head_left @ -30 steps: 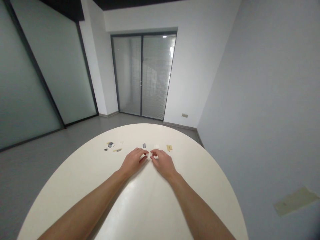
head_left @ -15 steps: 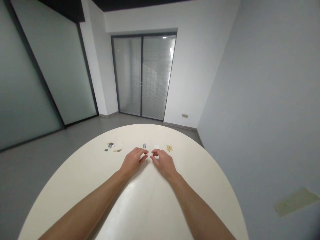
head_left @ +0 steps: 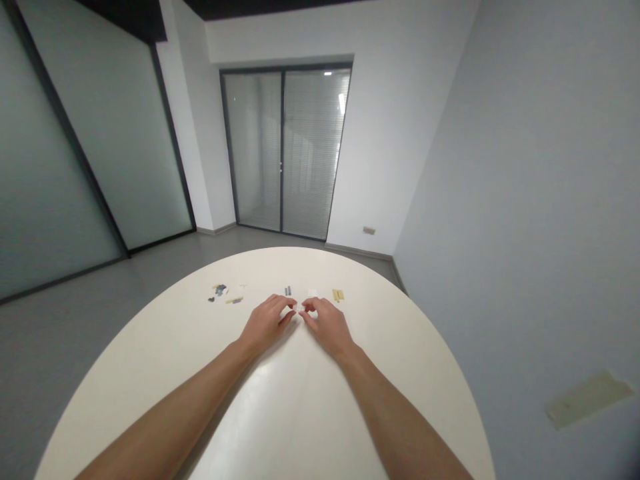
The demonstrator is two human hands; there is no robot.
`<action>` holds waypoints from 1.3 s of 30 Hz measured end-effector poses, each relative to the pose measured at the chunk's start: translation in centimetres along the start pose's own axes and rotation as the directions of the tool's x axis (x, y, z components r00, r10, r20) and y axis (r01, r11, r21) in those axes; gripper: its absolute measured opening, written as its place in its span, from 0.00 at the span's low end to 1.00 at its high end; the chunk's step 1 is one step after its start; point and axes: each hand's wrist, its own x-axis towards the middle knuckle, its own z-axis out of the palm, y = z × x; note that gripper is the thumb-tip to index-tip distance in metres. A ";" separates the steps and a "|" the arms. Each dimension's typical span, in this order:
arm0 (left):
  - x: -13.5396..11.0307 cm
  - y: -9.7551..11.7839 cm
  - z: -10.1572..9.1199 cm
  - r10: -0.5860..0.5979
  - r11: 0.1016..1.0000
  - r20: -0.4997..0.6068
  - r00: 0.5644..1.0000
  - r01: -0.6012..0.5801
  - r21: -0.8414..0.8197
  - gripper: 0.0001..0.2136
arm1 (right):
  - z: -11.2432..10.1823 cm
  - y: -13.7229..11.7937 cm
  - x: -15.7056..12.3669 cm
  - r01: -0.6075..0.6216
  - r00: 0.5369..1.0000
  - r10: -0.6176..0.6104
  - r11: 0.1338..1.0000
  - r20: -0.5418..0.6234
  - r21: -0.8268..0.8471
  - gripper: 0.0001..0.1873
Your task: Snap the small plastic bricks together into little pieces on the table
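Over the tabletop [head_left: 310, 413], left hand [head_left: 267, 325], right hand [head_left: 328, 327], fingers [head_left: 293, 305] nearly meeting, unmoved

The only view comes from a camera worn on the person's head, looking forward and down from above the round worktop [head_left: 125, 400]. Its wide lens takes in the whole far half of the worktop, whose far rim lies near mid-frame. The left hand [head_left: 267, 325] and right hand [head_left: 327, 327] sit close to the camera, just below the frame's centre, beyond the forearms. Past the worktop, well away, the view faces a glazed double door [head_left: 285, 153], with the grey floor [head_left: 90, 320] around the worktop.
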 end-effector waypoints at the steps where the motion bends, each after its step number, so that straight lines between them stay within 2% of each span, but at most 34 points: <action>1: 0.0 -0.1 0.1 0.004 1.000 -0.004 1.000 -0.004 0.005 0.09 | 0.0 0.0 0.0 0.008 1.000 -0.008 1.000 -0.002 0.001 0.07; 23: 0.0 -0.2 0.4 0.074 0.997 -0.040 0.996 -0.073 0.025 0.08 | 0.2 0.2 0.0 0.065 0.998 -0.064 0.997 -0.021 0.030 0.06; 31: -0.1 -0.2 0.4 0.066 0.997 -0.034 0.997 -0.064 0.039 0.09 | 0.2 0.2 0.0 0.057 0.998 -0.056 0.998 -0.030 0.031 0.06; 39: -0.1 -0.1 0.1 0.049 0.995 -0.078 0.996 -0.041 0.090 0.07 | 0.2 0.0 -0.1 0.048 0.998 -0.047 0.999 -0.037 0.017 0.08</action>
